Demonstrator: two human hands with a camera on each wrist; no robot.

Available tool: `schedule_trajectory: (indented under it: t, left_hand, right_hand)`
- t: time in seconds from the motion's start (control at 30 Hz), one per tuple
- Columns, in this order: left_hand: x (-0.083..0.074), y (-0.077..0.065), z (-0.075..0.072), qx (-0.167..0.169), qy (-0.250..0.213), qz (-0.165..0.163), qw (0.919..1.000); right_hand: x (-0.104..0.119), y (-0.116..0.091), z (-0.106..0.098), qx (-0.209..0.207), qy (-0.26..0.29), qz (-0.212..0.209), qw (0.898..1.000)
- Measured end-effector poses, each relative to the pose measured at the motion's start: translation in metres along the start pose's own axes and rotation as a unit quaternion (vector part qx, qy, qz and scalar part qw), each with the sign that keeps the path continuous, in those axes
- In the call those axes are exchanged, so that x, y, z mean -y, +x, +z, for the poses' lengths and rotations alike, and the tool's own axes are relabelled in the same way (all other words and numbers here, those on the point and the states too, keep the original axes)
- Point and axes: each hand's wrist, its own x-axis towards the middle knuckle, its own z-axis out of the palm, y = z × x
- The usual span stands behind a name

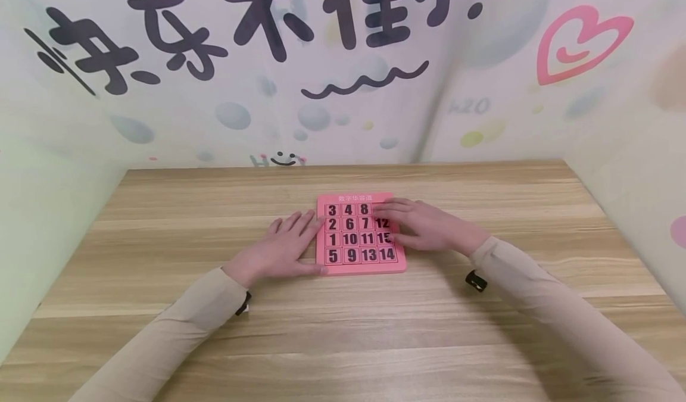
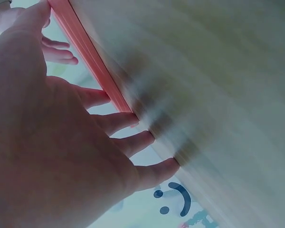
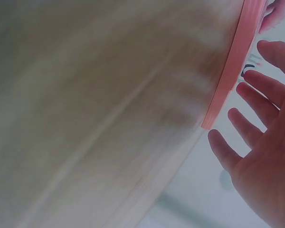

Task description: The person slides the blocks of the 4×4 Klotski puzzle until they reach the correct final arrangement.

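Note:
A pink number sliding puzzle (image 1: 351,231) lies flat on the wooden table, its black-numbered tiles facing up. The top row shows 3, 4 and 8; fingers partly cover that row's right end. My left hand (image 1: 281,250) lies at the puzzle's left side with fingers spread, thumb by the lower left corner and forefinger at the edge. Over the right column reach the fairly straight fingers of my right hand (image 1: 429,226), near tiles 12 and 15. The left wrist view shows the puzzle's side edge (image 2: 90,57) beside the fingertips. In the right wrist view, the fingers are spread and hold nothing.
The wood-grain table (image 1: 343,342) meets a white wall (image 1: 187,128) printed with dark characters, bubbles and a pink heart (image 1: 554,27). Pale side walls stand left and right. A black strap (image 1: 476,281) hangs at the right cuff.

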Motion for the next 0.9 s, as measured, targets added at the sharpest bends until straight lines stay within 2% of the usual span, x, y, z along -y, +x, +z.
schedule_trajectory:
  t: [0.17, 0.43, 0.9]
  left_hand:
    - [-0.002, 0.0, -0.001, -0.001, -0.003, 0.001, 1.0]
    - [-0.002, 0.001, -0.001, 0.002, -0.014, -0.001, 0.9999]
    - [-0.002, 0.002, -0.005, -0.012, -0.027, -0.001, 0.9996]
  right_hand:
    - [0.0, 0.005, 0.001, 0.019, -0.003, 0.027, 0.999]
    - [0.002, 0.015, 0.0, 0.034, -0.01, 0.046, 0.998]
    - [0.0, 0.013, -0.001, 0.036, -0.01, 0.043, 0.998]
